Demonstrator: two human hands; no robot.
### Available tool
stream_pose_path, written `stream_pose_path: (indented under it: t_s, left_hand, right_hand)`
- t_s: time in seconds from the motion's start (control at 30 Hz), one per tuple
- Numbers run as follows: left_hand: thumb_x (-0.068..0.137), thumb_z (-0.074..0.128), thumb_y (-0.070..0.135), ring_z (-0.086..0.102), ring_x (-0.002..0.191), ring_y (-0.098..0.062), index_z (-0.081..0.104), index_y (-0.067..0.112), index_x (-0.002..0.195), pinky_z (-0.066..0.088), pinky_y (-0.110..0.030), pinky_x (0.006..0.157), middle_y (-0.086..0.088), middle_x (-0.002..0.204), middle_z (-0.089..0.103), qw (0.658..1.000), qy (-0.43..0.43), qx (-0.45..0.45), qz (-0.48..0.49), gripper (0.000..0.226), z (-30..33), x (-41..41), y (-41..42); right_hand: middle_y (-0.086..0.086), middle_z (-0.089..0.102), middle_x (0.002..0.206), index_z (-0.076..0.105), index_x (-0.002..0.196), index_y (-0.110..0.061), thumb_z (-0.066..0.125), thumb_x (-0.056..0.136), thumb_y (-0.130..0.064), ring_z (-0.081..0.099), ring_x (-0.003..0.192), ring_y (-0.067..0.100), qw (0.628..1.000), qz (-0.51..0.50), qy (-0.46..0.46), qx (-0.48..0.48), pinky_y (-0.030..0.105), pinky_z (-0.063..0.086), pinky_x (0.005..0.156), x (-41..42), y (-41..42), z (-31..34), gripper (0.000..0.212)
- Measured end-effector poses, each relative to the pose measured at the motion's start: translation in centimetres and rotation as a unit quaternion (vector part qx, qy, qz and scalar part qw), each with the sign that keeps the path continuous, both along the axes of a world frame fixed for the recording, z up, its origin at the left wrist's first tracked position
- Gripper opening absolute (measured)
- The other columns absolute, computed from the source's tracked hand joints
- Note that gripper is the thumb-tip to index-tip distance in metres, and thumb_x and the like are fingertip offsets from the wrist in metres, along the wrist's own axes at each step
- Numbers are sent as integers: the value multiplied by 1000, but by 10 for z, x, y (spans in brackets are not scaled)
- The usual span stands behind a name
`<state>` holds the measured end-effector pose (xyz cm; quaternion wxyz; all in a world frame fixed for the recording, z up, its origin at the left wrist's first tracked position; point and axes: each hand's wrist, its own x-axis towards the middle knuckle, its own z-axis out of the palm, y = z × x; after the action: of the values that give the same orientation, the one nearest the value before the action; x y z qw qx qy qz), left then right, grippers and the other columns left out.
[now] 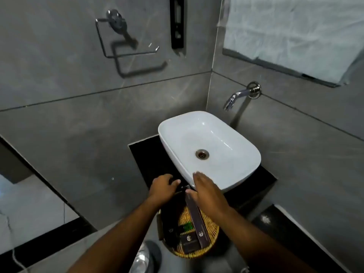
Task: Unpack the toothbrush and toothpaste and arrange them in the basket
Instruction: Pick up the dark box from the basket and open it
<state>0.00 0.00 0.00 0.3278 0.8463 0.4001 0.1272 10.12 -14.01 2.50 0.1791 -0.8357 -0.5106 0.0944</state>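
Long box (pixel 194 213) leans in wicker basket (pixel 215 230) near the sink (pixel 226 134) — right hand (pixel 206 192) fingers released, thumb touching its far end; left hand (pixel 162 187) fingers curled — grasp cannot be told.

Boxes (pixel 195 215) in the basket (pixel 215 228), just before the sink (pixel 216 134) on the counter (pixel 143 154); tap (pixel 234 97) behind.

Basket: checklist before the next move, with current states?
1. Basket in view: ok.
2. Long box lies across the basket, far end past the rim: ok.
3. Right hand has straight fingers, thumb at the long box's far end: ok.
4. Left hand has curled fingers; what it holds: cannot tell.
5. Long box opened: cannot tell.
6. Contents unpacked: cannot tell.
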Motion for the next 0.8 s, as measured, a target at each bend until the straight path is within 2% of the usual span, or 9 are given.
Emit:
stream_pose_path:
  t_s: [0.13, 0.2, 0.3, 0.37, 0.5, 0.63, 0.73, 0.8]
  left_hand:
    - [89, 57, 31, 63, 88, -21, 69, 12, 95, 45, -28, 73, -8, 96, 71, 1000, 6, -20, 6, 23, -5, -2, -5]
    - [89, 57, 29, 64, 91, -24, 70, 12, 96, 46, -29, 75, -8, 98, 72, 1000, 1, -26, 8, 22, -7, -1, -9]
    - [88, 58, 27, 64, 95, -26, 70, 12, 99, 47, -30, 79, -10, 101, 72, 999, 1, -33, 12, 23, -8, -2, -12]
    - [89, 58, 27, 63, 98, -27, 69, 11, 102, 48, -32, 82, -10, 103, 72, 999, -2, -40, 9, 24, -8, -2, -13]
    - [89, 58, 25, 62, 101, -26, 68, 9, 107, 45, -29, 82, -11, 108, 70, 999, -4, -46, 11, 25, -6, -4, -15]
    - [89, 60, 21, 61, 104, -23, 65, 9, 114, 47, -31, 87, -10, 113, 68, 997, -30, -63, 36, 28, 2, -2, -12]
    - [86, 64, 30, 60, 100, -16, 63, 13, 118, 46, -27, 83, 0, 106, 65, 988, -73, -126, 47, 36, 14, 3, -7]
    - [83, 69, 29, 64, 88, -12, 70, 18, 103, 49, -23, 72, 5, 93, 68, 977, -105, -178, 45, 23, 24, 8, -3]
  right_hand:
    - [12, 56, 130, 46, 132, -7, 55, 92, -26, 46, 127, 29, 985, 93, -143, 0, 39, 45, 102, -14, -17, -28, 45]
    - [12, 59, 125, 48, 130, -6, 58, 90, -26, 52, 119, 30, 979, 107, -170, -21, 43, 51, 94, -16, -17, -36, 46]
    - [11, 58, 118, 47, 126, -11, 59, 89, -34, 54, 109, 30, 994, 31, -60, -88, 45, 49, 90, -21, -14, -40, 45]
    - [12, 61, 111, 54, 116, -11, 65, 85, -39, 58, 104, 30, 992, -39, 12, -121, 42, 50, 88, -23, -13, -45, 43]
    - [11, 69, 96, 66, 94, -9, 66, 85, -36, 65, 89, 28, 984, -86, 64, -140, 33, 51, 75, -23, -14, -53, 28]
    - [8, 69, 91, 65, 92, -12, 67, 81, -32, 66, 82, 27, 987, -105, 92, -79, 27, 45, 59, -23, -10, -48, 23]
    - [4, 65, 89, 60, 87, -15, 66, 78, -35, 63, 81, 25, 993, -86, 82, -16, 27, 37, 59, -25, -11, -38, 22]
    - [3, 63, 89, 58, 86, -16, 64, 78, -37, 61, 81, 24, 994, -75, 72, 14, 28, 37, 63, -27, -11, -30, 23]
